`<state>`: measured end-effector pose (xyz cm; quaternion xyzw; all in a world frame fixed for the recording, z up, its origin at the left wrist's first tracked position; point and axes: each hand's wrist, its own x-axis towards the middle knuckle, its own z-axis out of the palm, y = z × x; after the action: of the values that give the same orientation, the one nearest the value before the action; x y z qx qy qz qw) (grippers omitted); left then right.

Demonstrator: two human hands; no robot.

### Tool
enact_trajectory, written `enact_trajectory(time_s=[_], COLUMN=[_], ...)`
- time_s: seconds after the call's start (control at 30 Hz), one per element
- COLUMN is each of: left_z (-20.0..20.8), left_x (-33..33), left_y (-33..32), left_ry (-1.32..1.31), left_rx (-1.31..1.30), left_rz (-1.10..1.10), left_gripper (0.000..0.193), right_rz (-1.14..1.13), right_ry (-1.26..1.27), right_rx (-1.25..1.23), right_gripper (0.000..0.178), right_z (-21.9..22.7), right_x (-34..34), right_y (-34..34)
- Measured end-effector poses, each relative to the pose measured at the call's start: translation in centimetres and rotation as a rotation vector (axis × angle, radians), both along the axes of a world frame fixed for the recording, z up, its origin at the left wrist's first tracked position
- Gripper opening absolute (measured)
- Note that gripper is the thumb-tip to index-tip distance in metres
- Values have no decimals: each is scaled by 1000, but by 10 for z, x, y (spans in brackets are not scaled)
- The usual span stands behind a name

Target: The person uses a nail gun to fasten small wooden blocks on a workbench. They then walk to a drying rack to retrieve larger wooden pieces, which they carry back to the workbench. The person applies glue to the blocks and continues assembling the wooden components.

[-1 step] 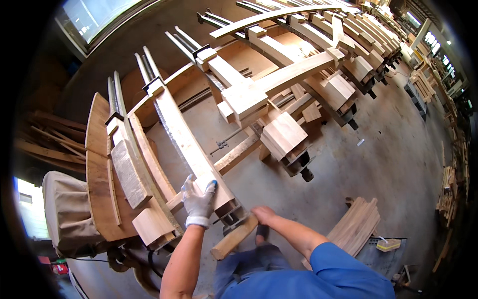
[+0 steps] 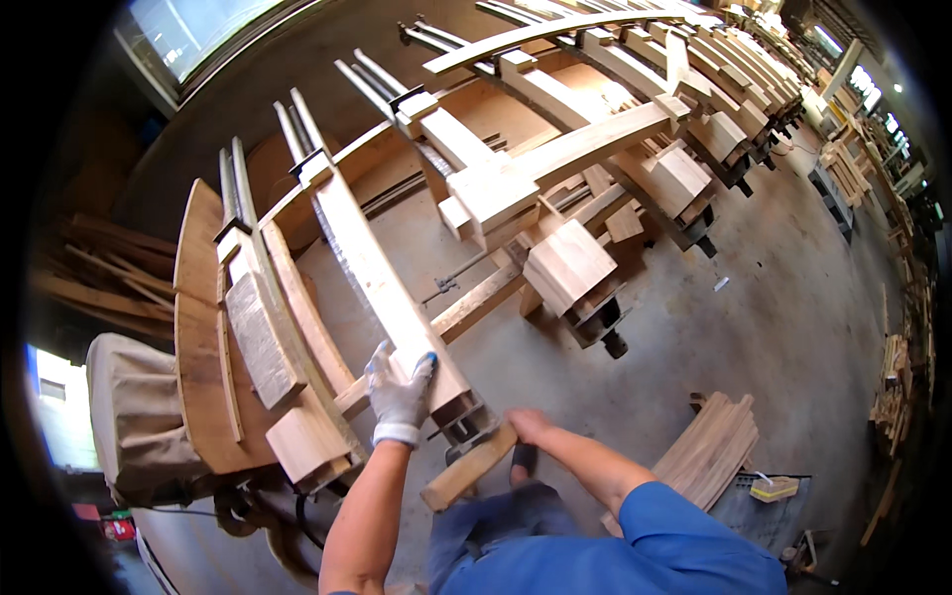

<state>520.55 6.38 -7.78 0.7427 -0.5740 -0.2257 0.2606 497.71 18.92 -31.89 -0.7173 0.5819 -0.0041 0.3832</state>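
View shifted; left hand remains on beam.

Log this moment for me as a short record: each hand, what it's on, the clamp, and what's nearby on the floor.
Left hand: white glove, resting on the near end of a long pale beam
Right hand: bare, at the upper right end of a short wooden bar
Clamp: metal rails showing beyond the beam's far end
Floor, right: loose flat boards lying together
Beyond, upper right: more clamped timber
Unclear: whether the bar is joined to the clamp
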Motion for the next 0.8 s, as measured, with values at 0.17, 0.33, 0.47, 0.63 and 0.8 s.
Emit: enact_trajectory(time_s=[0.17,0.33,0.47,0.63,0.8], left_z=[-21,17,29,21,24], left_x=[35,64,40,37,101], left_y=[34,161,193,206,244], left_ry=[305,454,280,322,332], left_rx=[-96,-126,-164,-155,117], left_rz=[-79,-382,-438,-521,-509], left_gripper=[110,79,71,65,68], right_rz=[-153,-123,-142,32,101], right_ry=[-19,-239,-165,-17,-14], right_rx=[19,-298,-162,-13,58], right_gripper=[50,56,53,61,56], right_z=[49,85,100,132,130], right_x=[-5,-1,3,-11,15], right_y=[12,18,15,39,109])
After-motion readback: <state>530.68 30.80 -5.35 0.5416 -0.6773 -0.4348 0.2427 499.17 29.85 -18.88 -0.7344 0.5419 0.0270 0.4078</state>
